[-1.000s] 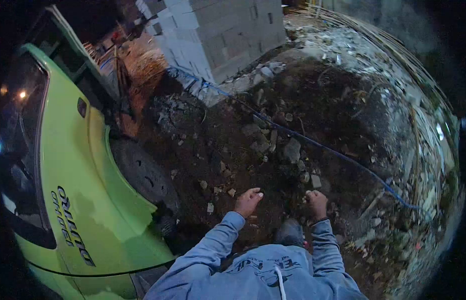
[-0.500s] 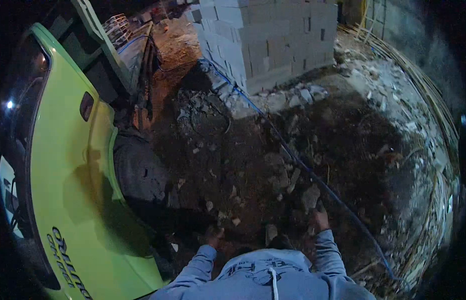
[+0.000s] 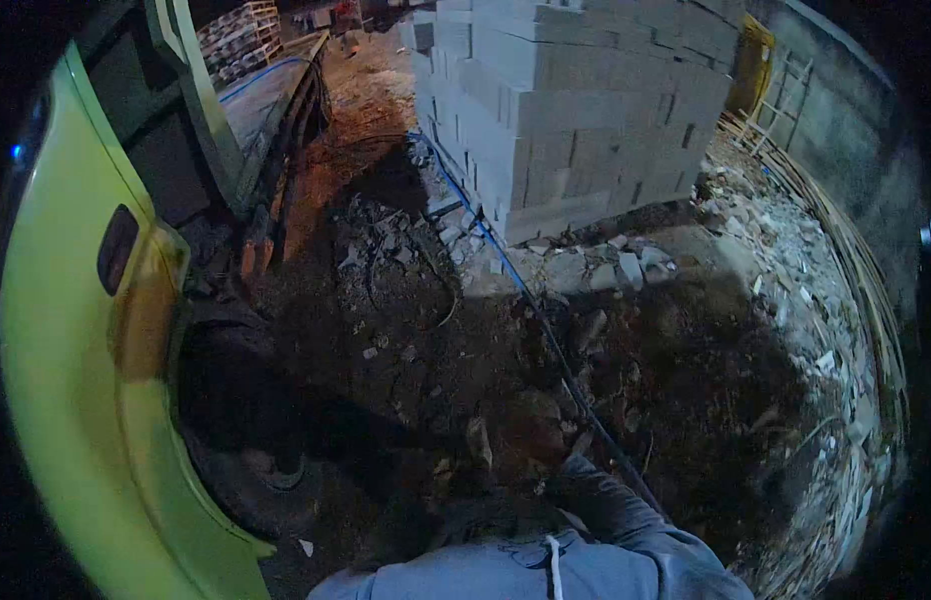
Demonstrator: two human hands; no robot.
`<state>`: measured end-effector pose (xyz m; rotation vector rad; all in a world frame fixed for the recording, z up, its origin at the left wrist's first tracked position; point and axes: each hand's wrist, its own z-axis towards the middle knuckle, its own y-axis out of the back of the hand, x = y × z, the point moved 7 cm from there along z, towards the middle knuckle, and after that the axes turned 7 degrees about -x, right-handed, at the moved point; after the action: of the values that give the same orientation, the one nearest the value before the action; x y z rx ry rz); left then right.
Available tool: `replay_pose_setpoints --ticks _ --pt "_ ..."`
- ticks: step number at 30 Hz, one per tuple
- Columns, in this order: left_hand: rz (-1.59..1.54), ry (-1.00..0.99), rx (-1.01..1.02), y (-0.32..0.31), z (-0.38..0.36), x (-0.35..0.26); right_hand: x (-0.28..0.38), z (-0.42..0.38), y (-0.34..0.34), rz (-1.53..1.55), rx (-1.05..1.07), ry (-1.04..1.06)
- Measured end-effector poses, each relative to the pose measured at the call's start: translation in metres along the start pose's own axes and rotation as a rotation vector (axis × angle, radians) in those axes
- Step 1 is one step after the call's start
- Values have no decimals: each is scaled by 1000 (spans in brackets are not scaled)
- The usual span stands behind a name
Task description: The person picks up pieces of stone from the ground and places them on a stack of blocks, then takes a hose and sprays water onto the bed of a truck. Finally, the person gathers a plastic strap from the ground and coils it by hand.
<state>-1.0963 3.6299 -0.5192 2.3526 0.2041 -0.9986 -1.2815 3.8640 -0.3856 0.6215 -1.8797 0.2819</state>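
Observation:
My right arm, in a grey-blue sleeve, reaches forward over the dark, rubble-strewn ground (image 3: 456, 370). Its hand (image 3: 566, 440) is dim and blurred near a pale broken piece (image 3: 480, 442), and I cannot make out its fingers or whether it holds anything. A blue hose (image 3: 576, 385) runs diagonally just beyond and to the right of that hand. My left hand is not visible; the left side of my body lies in shadow.
A yellow-green vehicle (image 3: 71, 300) fills the left side. Ahead stands a tall stack of grey blocks (image 3: 606, 130). Broken rubble (image 3: 756, 240) and long thin poles (image 3: 836, 220) line the wall (image 3: 836, 120) on the right.
The view has shifted, so the block stack sits lower and the vehicle farther left. My right hand has moved inward to the left; my left hand has gone out of sight.

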Motion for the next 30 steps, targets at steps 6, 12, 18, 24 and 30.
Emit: replay_pose_setpoints --ticks 6,12,18,24,30 --pt "-89 -185 -114 56 147 -158 39 125 60 -66 -108 -61" --pt "-292 -357 -126 81 191 -321 76 243 101 148 -117 138" --pt "-232 -108 -107 63 270 -306 140 365 57 -399 -12 489" --pt "-209 84 -220 91 397 -332 213 529 67 -453 52 288" --pt "-417 -231 -424 151 493 -520 336 685 85 -315 50 50"
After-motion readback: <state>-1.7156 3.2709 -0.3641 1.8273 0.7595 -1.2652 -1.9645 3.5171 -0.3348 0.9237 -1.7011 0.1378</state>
